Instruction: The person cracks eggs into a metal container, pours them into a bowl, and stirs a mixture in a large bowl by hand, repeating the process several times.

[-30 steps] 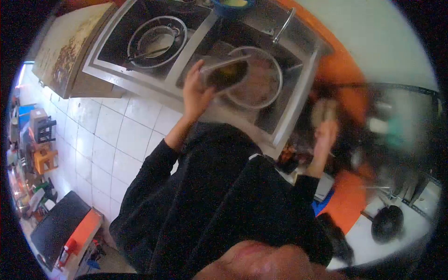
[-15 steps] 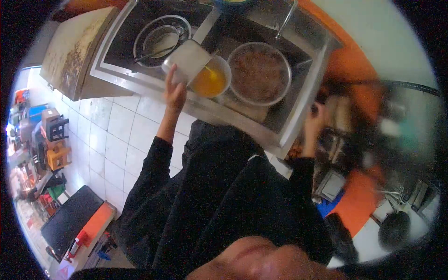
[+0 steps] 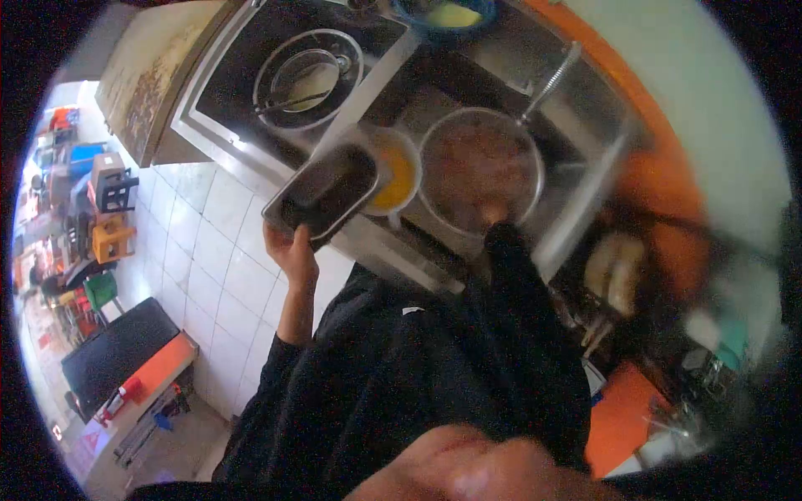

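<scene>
My left hand (image 3: 291,255) grips a deep rectangular metal pan (image 3: 330,194) by its near rim, thumb over the edge. Its inside faces me and looks dark. Partly behind the pan is a bowl (image 3: 399,175) of yellow-orange liquid. To its right, a large round bowl (image 3: 476,171) with reddish-brown contents sits in the sink. My right hand (image 3: 494,215) is at that bowl's near rim, blurred and partly covered by the black sleeve; its fingers cannot be made out.
A second sink basin (image 3: 242,79) at left holds a round strainer or bowl (image 3: 309,79) with a dark-handled utensil. The faucet (image 3: 553,83) rises at right. Behind is a blue bowl (image 3: 447,15). Pale long items (image 3: 614,271) lie on the right counter. White tiles (image 3: 209,225) cover the floor.
The metal pan has turned from tipped over the yellow liquid to showing its inside, and has shifted down. My right hand has moved left from the counter to the large bowl.
</scene>
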Tool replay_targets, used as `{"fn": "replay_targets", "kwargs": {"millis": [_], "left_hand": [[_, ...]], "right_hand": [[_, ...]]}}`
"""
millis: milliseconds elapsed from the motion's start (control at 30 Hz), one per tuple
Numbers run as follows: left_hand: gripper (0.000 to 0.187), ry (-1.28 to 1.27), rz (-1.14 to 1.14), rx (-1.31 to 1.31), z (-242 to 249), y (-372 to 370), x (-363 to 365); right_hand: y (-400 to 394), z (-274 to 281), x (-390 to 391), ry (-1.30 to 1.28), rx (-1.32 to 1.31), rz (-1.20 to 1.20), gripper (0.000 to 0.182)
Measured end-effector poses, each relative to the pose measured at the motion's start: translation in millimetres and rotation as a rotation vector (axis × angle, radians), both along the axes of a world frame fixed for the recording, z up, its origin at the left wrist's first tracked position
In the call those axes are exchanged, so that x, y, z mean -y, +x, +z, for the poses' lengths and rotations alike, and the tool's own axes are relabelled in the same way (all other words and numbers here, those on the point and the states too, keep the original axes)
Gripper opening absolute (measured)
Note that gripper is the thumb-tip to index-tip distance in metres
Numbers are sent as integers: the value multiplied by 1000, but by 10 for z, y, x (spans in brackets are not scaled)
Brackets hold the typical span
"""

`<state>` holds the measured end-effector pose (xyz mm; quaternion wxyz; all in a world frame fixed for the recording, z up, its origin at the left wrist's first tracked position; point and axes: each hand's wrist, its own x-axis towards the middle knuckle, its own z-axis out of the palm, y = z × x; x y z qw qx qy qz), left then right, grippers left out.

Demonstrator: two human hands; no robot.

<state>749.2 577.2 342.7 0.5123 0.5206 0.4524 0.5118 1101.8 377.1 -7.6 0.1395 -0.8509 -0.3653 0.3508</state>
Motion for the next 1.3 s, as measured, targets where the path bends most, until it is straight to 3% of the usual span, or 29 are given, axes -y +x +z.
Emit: {"fn": "replay_targets", "kwargs": {"millis": [200, 267, 433, 567, 700, 733, 767, 833, 900, 967, 1033, 1133, 1233, 1300], "left_hand": [[49, -61, 60, -19, -68, -123, 76], [44, -204, 90, -2, -65, -123, 89], [45, -197, 16, 56, -40, -44, 56], [47, -302, -83, 149, 169, 135, 81], [53, -370, -256, 145, -65, 221, 105], [52, -401, -304, 129, 73, 305, 150], [52, -401, -319, 145, 58, 348, 184], [52, -370, -432, 75, -14, 459, 226], [50, -379, -500, 79, 69, 593, 290], [49, -311, -625, 13, 138, 689, 379], [46, -360, -668, 122, 38, 776, 449], [41, -293, -706, 139, -15, 819, 504], [41, -434, -742, 92, -91, 810, 501], [42, -329, -775, 54, -221, 863, 509]], "right_hand": [[-319, -509, 22, 7, 380, -7, 41], [-355, -552, 13, 27, 424, -15, 40], [-373, -490, 51, 103, 343, 16, 37], [-321, 389, 54, 127, -97, -74, 36], [-181, 1429, 143, 297, -960, -556, 34], [-277, 2063, 48, 476, -1082, -694, 33], [-383, 2564, -3, 486, -1062, -700, 33], [-573, 3347, -45, 812, -461, -614, 26], [-732, 3909, 27, 900, -343, -659, 26], [-893, 4059, 80, 980, -226, -701, 26], [-1041, 4066, 63, 817, 389, -162, 28], [-1173, 4088, 158, 683, 370, -204, 31], [-1155, 4183, 213, 814, 324, -252, 32], [-1234, 4400, 121, 837, 379, -199, 33]]}}
